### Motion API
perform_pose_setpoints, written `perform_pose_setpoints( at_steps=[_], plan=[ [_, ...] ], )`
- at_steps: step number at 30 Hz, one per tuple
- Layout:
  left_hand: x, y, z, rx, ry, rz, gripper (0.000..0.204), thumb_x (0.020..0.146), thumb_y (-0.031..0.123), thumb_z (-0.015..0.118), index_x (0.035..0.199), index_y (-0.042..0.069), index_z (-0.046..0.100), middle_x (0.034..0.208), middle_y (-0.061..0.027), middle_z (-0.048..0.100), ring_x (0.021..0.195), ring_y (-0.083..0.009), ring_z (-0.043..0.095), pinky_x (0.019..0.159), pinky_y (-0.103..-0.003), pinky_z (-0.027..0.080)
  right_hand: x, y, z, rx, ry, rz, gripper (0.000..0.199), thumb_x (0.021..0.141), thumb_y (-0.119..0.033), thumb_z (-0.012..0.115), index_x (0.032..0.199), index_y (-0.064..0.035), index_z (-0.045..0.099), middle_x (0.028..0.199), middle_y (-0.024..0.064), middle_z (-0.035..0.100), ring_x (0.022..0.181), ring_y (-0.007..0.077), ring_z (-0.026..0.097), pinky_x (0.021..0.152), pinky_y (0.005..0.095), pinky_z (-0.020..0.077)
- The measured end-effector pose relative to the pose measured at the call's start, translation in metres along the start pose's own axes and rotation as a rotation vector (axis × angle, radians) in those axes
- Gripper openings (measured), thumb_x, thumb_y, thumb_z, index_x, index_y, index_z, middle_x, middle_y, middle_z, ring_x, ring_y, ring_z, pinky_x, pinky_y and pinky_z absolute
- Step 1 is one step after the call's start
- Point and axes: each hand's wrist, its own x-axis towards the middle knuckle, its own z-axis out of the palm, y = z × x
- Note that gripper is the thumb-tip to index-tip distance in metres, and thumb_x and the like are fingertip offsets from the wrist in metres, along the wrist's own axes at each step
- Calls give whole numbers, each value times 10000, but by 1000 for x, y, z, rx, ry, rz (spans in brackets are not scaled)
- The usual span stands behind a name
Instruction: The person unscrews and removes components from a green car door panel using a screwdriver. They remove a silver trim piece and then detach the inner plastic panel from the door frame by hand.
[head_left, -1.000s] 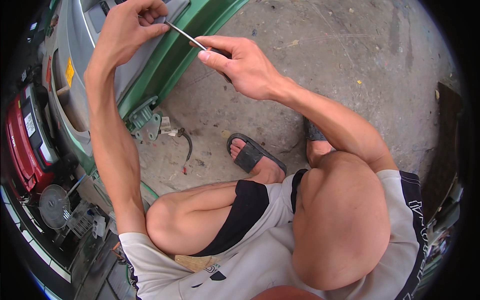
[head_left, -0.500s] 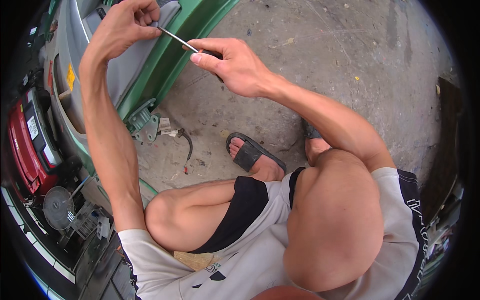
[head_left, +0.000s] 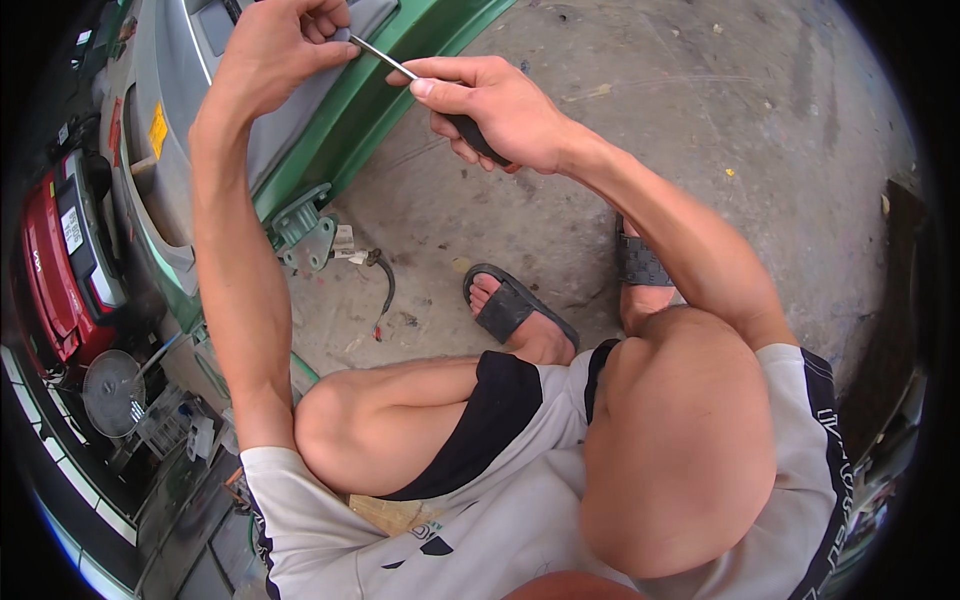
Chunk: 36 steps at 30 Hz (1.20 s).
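Observation:
My right hand [head_left: 505,110] grips the black and orange handle of a screwdriver [head_left: 383,57], its thin metal shaft pointing up and left. The shaft's tip reaches the thumb of my left hand [head_left: 285,50]. My left hand is closed, its fingers curled and pinching at a small grey piece too hidden to name. Both hands are over the edge of a green car door [head_left: 345,130], beside its grey inner trim panel [head_left: 262,135]. The top of my left hand is cut off by the picture's upper edge.
A green metal hinge [head_left: 303,230] juts from the door's near end, with a dark cable [head_left: 388,290] hanging by it. At the far left are a red car [head_left: 55,270] and a standing fan [head_left: 113,393]. Stained concrete floor [head_left: 680,130] lies to the right.
The view has shifted a little, so the door and both hands sit farther right. My right hand has turned, showing more of the screwdriver handle. The tip stays by my left thumb.

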Motion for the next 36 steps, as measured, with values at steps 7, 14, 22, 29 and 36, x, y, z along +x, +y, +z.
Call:
perform_pose_setpoints(
  at_steps=[7, 14, 22, 29, 36],
  plan=[
    [-7, 4, 7, 20, 87, 27, 266, 802, 110, 810, 996, 2, 663, 837, -9, 615, 766, -108, 545, 724, -275, 486, 1, 5, -5, 17, -59, -10, 465, 1057, -370, 516, 1422, -89, 583, 695, -13, 511, 495, 71, 531, 403, 248, 395],
    [-5, 2, 1, 38, 59, 13, 253, 802, 124, 803, 980, 8, 665, 837, -15, 620, 737, -120, 545, 716, -287, 495, 5, 9, -9, 39, -82, -24, 492, 1034, -394, 538, 1408, -79, 593, 713, -10, 529, 499, 81, 545, 400, 246, 396],
    [-4, 2, -3, -2, 42, -47, 277, 789, 132, 818, 984, 6, 667, 857, -20, 643, 740, -107, 584, 718, -277, 505, 7, 11, -12, 15, -102, -51, 469, 1035, -384, 535, 1398, -94, 599, 717, -5, 532, 502, 79, 547, 400, 244, 396],
    [-3, 6, -3, 23, 11, -66, 275, 787, 138, 825, 985, 13, 682, 858, -26, 646, 740, -113, 606, 720, -280, 511, 8, 15, -14, 22, -98, -71, 447, 1040, -366, 535, 1386, -92, 607, 726, -3, 538, 508, 80, 557, 394, 246, 390],
    [-12, -8, 3, -44, 117, 78, 282, 812, 107, 806, 1079, 52, 736, 874, -25, 651, 821, -138, 647, 783, -298, 535, 12, 19, -13, -26, -94, -124, 473, 1076, -388, 496, 1435, -89, 576, 671, -11, 512, 502, 68, 553, 407, 234, 412]
  ],
)
